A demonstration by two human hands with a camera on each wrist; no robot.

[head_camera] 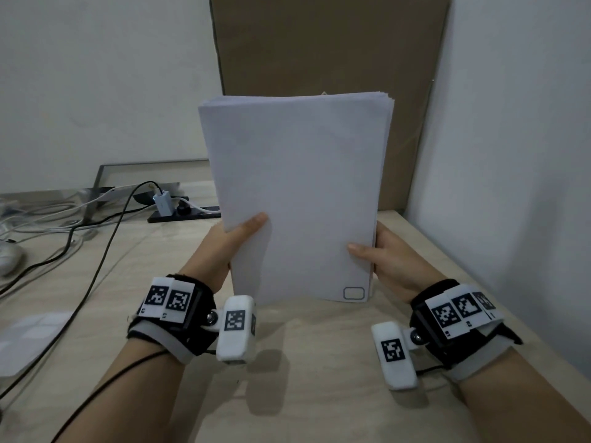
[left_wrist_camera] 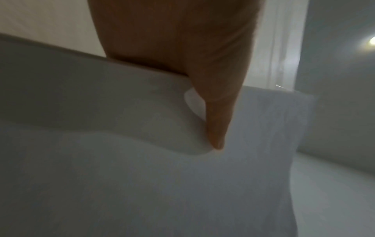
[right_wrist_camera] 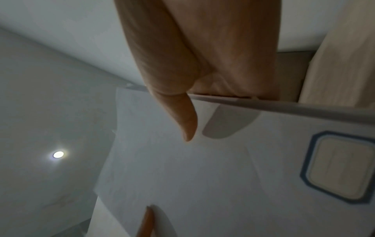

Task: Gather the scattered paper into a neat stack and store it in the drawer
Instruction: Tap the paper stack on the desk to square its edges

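White paper stack (head_camera: 297,193) stands upright on its lower edge on the pale wood-grain worktop (head_camera: 303,378) in the head view, its top leaning slightly left. The left hand (head_camera: 230,241) grips the stack's left edge, thumb laid across the front sheet; the right hand (head_camera: 388,257) grips the right edge low down, thumb likewise on the front. A small printed rounded rectangle (head_camera: 353,293) sits at the front sheet's lower right corner. Behind the stack a brown cardboard panel (head_camera: 329,43) leans against the wall. To the left lie black and white cables (head_camera: 96,225) and a dark power strip (head_camera: 182,214). Both wrists wear black bands with coded markers.

From the left wrist, the thumb (left_wrist_camera: 218,121) presses into the front sheet, which buckles in a soft wave beside it; the other fingers are hidden behind the paper.

From the right wrist, the thumb (right_wrist_camera: 185,121) lies on the front sheet while the palm closes over the stack's edge. The blue-outlined rectangle shows at right, and the tip of the other thumb (right_wrist_camera: 148,221) shows at the bottom.
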